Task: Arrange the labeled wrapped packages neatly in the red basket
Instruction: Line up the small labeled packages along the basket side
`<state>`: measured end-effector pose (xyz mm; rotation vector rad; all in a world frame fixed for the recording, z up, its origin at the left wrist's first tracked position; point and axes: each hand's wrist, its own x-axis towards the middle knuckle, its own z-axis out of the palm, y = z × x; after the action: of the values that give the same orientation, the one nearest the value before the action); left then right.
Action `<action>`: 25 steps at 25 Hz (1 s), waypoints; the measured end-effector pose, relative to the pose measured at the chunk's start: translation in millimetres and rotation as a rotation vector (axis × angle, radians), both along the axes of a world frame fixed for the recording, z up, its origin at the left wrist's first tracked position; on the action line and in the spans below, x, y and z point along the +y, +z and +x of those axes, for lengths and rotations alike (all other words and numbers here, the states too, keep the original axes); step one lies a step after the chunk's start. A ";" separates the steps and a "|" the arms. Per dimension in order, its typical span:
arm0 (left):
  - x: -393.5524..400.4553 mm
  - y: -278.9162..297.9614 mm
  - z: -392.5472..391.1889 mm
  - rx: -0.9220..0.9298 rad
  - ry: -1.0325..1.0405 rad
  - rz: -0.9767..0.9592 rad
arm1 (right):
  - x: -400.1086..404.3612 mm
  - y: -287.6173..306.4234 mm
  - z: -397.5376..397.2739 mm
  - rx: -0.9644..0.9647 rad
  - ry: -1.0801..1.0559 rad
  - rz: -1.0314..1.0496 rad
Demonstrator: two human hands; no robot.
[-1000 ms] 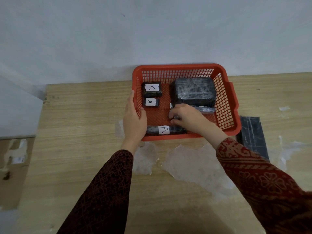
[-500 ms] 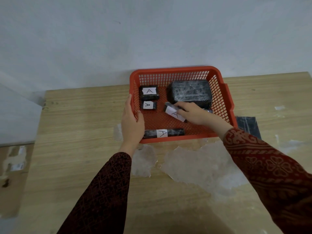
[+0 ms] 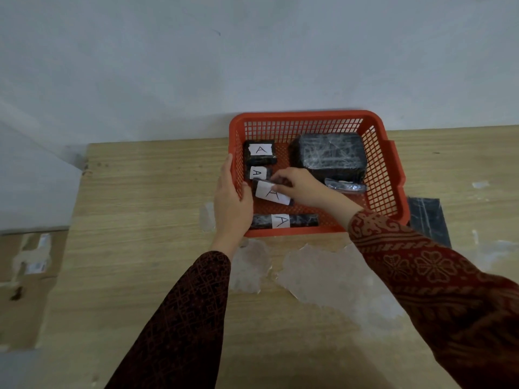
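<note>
The red basket (image 3: 309,116) stands against the wall on the wooden table. Inside, at the left, lie two small black packages labeled A, one at the back (image 3: 259,152) and one in front of it (image 3: 258,173). A long thin package labeled A (image 3: 283,221) lies along the front wall. A big black wrapped package (image 3: 330,154) fills the back right, with a small dark wrapped item (image 3: 345,187) in front of it. My right hand (image 3: 302,186) holds another package labeled A (image 3: 271,192) at the left middle. My left hand (image 3: 231,200) grips the basket's left wall.
A flat black sheet (image 3: 427,220) lies on the table just right of the basket. Pale patches of torn film (image 3: 323,273) mark the wood in front of it. Cardboard (image 3: 25,276) sits beyond the table's left edge. The grey wall (image 3: 252,66) is right behind the basket.
My right hand lifted a labeled package from beside the big package and carried it left across the basket toward the two small ones. My left hand stayed on the basket's wall.
</note>
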<state>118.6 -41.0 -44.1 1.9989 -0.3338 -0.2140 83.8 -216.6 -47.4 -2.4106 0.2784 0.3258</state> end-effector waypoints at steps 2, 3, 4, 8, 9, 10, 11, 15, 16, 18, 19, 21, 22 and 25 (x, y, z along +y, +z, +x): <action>-0.1 -0.4 -0.1 -0.010 0.001 0.002 | 11.2 -3.7 6.1 -0.056 0.028 -0.109; -0.1 -0.6 0.0 -0.011 0.000 0.001 | 16.3 -6.3 6.3 -0.079 0.028 -0.137; -0.3 -0.7 0.3 -0.010 0.002 -0.002 | 20.7 -9.5 4.3 -0.106 0.043 -0.182; -1.7 -0.7 0.0 -0.002 0.017 -0.013 | 23.1 -21.1 -5.1 -0.189 0.188 -0.487; -1.8 -0.4 -0.1 -0.004 0.021 -0.013 | 22.2 -20.7 -4.6 -0.184 0.192 -0.526; -1.9 -0.3 0.4 -0.005 0.023 -0.014 | 21.9 -19.8 -3.1 -0.173 0.194 -0.547; -2.1 -0.3 0.4 -0.003 0.023 -0.015 | 22.1 -18.4 -2.3 -0.158 0.201 -0.550; -1.9 -0.4 -0.4 0.007 0.017 -0.011 | 8.7 3.6 -15.3 -0.235 0.161 -0.406; -1.6 -0.9 0.4 0.011 0.018 -0.016 | -2.9 10.4 -23.8 -0.274 0.104 -0.365; -2.0 -2.2 1.5 0.019 0.018 -0.032 | -33.4 21.6 -45.7 -0.271 -0.002 -0.367; -1.7 -2.5 1.7 0.020 0.019 -0.033 | -48.3 24.2 -56.9 -0.242 -0.044 -0.403; -1.0 -2.2 1.5 0.028 0.024 -0.031 | -70.2 23.0 -75.0 -0.161 -0.108 -0.505; -1.5 -2.0 1.2 0.034 0.026 -0.031 | -75.8 20.1 -80.5 -0.099 -0.118 -0.563; -2.4 -1.3 0.5 0.028 0.031 -0.023 | -77.8 6.1 -84.3 0.054 -0.079 -0.662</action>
<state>119.1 -43.5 -45.4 1.9749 -0.2864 -0.2170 -0.5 -294.4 -41.4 -3.0293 0.5779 0.2941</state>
